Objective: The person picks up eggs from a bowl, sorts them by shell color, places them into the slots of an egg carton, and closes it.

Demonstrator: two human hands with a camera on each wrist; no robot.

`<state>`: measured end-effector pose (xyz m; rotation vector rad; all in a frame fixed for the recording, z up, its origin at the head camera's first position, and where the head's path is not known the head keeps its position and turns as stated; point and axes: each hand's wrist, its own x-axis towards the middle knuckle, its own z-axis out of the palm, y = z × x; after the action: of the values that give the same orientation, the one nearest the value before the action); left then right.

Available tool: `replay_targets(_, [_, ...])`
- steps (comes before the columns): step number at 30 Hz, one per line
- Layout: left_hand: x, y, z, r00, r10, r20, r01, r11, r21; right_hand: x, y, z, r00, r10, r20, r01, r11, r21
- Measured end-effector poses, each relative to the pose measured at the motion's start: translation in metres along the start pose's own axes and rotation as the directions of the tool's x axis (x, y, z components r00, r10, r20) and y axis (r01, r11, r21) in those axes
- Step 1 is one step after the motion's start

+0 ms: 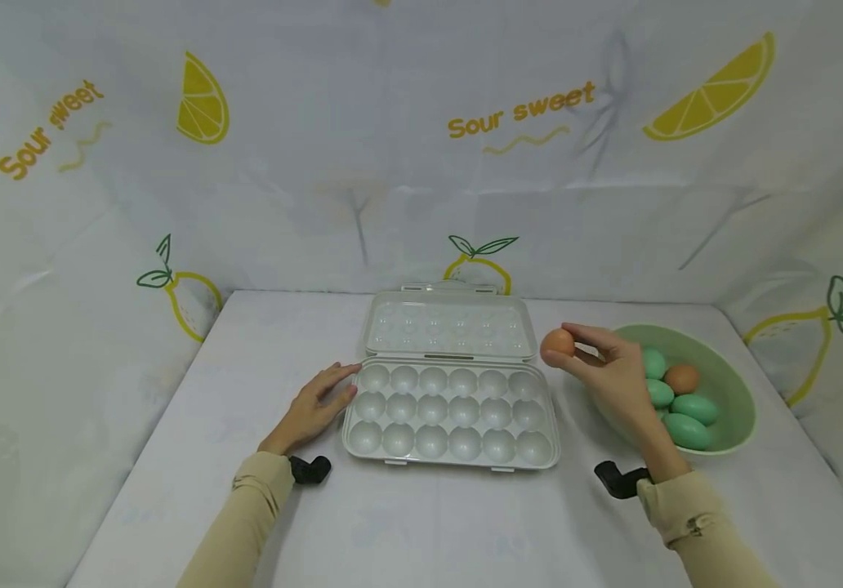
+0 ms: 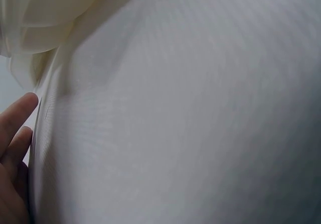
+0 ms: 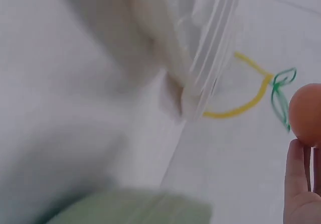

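A brown egg (image 1: 557,344) is pinched between the thumb and fingers of my right hand (image 1: 610,376), held up between the egg box and the bowl. In the right wrist view the same egg (image 3: 307,114) shows at the right edge above the fingers (image 3: 297,169). The white egg box (image 1: 452,412) lies with its lid folded back, its several round cups holding nothing. My left hand (image 1: 311,408) rests at the box's left side, fingers stretched toward its rim. In the left wrist view only a few fingers (image 2: 19,113) show below the box's underside (image 2: 57,8).
A pale green bowl (image 1: 741,408) stands on the right, with several green eggs (image 1: 688,431) and a brown egg (image 1: 682,378) in it. The transparent lid (image 1: 451,322) lies behind the cups, near the lemon-print backdrop (image 1: 304,163). A white cloth covers the table (image 1: 421,531).
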<state>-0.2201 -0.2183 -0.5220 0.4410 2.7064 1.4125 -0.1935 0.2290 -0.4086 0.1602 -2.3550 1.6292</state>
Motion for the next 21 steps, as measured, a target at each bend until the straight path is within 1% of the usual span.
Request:
replay_targets(4, [0.001, -0.001, 0.000, 1.000, 0.019, -0.001, -0.019, 1.000, -0.001, 0.005, -0.009, 0.028, 0.999, -0.026, 0.039, 0.023, 0.997, 0.074])
replay_targets(6, [0.002, -0.003, 0.001, 0.999, 0.038, -0.001, -0.038, 0.999, 0.018, 0.007, -0.010, 0.043, 0.998, -0.027, 0.056, 0.021, 0.996, 0.090])
replay_targets(11, [0.001, -0.004, 0.001, 0.998, 0.063, -0.012, -0.062, 0.997, 0.044, 0.009, -0.017, 0.083, 0.993, 0.022, 0.113, -0.037, 0.990, 0.135])
replay_targets(14, [0.000, -0.003, 0.000, 0.997, 0.068, -0.021, -0.067, 0.997, 0.032, 0.009, -0.022, 0.106, 0.990, 0.044, 0.134, -0.067, 0.984, 0.168])
replay_targets(17, [0.001, -0.002, 0.000, 0.997, 0.071, -0.022, -0.070, 0.997, 0.039, 0.008, -0.026, 0.129, 0.987, 0.055, 0.152, -0.084, 0.979, 0.186])
replay_targets(21, [0.000, -0.002, 0.001, 0.999, 0.045, -0.021, -0.044, 0.998, 0.040, 0.006, -0.027, 0.161, 0.985, 0.050, 0.167, -0.082, 0.979, 0.187])
